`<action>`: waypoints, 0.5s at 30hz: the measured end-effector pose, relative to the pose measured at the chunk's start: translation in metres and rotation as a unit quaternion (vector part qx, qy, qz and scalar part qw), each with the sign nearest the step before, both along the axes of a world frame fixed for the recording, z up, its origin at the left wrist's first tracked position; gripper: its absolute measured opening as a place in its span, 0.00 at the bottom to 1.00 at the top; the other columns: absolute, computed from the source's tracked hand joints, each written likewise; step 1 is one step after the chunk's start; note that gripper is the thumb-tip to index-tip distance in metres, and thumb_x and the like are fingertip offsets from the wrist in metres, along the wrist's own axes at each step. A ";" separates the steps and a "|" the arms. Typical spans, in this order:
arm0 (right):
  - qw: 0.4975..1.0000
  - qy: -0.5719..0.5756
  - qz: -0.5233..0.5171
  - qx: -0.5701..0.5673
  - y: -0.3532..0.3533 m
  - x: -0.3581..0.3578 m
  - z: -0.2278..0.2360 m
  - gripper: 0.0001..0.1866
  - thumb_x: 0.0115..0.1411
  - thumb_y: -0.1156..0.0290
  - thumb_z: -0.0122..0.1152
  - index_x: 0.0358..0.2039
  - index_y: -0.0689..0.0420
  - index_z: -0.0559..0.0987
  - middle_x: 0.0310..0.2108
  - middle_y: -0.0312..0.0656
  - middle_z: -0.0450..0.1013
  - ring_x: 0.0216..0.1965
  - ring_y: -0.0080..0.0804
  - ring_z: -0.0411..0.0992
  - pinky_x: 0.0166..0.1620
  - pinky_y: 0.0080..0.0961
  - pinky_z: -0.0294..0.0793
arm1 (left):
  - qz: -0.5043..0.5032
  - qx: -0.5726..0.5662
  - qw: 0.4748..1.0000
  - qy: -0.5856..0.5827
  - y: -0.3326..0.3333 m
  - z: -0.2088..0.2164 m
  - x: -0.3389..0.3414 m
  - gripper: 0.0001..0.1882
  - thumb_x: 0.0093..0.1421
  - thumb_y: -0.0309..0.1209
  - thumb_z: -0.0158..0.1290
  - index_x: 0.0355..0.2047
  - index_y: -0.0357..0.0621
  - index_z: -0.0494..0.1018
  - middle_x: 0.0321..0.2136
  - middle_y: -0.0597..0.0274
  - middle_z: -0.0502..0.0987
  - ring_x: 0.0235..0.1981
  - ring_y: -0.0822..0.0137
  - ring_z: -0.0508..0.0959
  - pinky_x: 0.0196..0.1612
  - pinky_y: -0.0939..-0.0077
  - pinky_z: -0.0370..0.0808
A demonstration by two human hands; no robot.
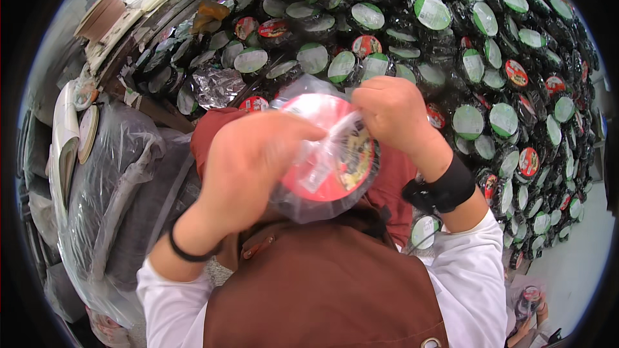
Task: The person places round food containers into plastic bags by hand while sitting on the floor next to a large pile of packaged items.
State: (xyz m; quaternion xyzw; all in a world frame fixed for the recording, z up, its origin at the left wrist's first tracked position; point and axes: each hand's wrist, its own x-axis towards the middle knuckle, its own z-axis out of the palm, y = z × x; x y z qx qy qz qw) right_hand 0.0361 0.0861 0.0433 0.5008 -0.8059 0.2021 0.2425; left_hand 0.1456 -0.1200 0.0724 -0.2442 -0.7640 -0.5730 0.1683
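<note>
In front of my chest is a round food tub (pixel 316 180) with a red and white printed lid that shows a picture of food. Clear plastic bag (pixel 334 134) film wraps it, gathered into a twisted strand across the lid. My left hand (pixel 242 158), slightly blurred, pinches one end of the strand at the lid's left side. Closed in a fist, my right hand (pixel 394 115) grips the film at the upper right. The tub's underside is hidden, so what bears its weight cannot be seen.
A large heap of wrapped round tubs (pixel 467 121), with green-and-white or red lids, spreads ahead and to the right. Left of me lie dark padded bundles in clear plastic sheeting (pixel 119 174). Cardboard (pixel 106 16) lies at the far left. Another person's hand (pixel 541 311) shows at the lower right.
</note>
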 end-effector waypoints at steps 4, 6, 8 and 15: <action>0.997 -0.081 0.002 0.017 -0.010 0.033 0.034 0.03 0.43 0.73 0.50 0.17 0.55 0.72 0.17 0.42 0.69 0.21 0.43 0.69 0.22 0.35 0.67 | -0.021 0.293 0.896 -0.334 0.022 -0.025 -0.006 0.08 0.61 0.30 0.43 0.26 0.40 0.65 0.22 0.61 0.72 0.19 0.74 0.69 0.23 0.86 0.66; 0.993 -0.118 0.014 0.015 -0.017 0.049 0.042 0.03 0.43 0.73 0.50 0.19 0.55 0.73 0.17 0.42 0.70 0.22 0.43 0.70 0.23 0.35 0.67 | -0.013 0.185 0.969 -0.166 0.026 -0.049 -0.005 0.08 0.51 0.19 0.53 0.31 0.39 0.68 0.24 0.67 0.70 0.24 0.75 0.70 0.28 0.84 0.68; 0.991 -0.124 0.045 0.025 -0.027 0.059 0.045 0.05 0.42 0.79 0.50 0.22 0.59 0.74 0.18 0.42 0.68 0.19 0.38 0.67 0.24 0.28 0.67 | 0.042 0.048 0.993 -0.098 0.031 -0.041 -0.002 0.09 0.48 0.19 0.54 0.30 0.38 0.68 0.23 0.65 0.70 0.24 0.73 0.70 0.29 0.81 0.68; 0.833 -0.524 0.121 -0.129 -0.019 0.028 0.019 0.14 0.52 0.70 0.61 0.36 0.62 0.71 0.26 0.34 0.67 0.24 0.15 0.64 0.27 0.13 0.64 | 0.024 0.047 0.992 -0.114 0.016 -0.045 0.000 0.06 0.50 0.24 0.54 0.26 0.39 0.68 0.23 0.62 0.72 0.25 0.70 0.72 0.30 0.77 0.68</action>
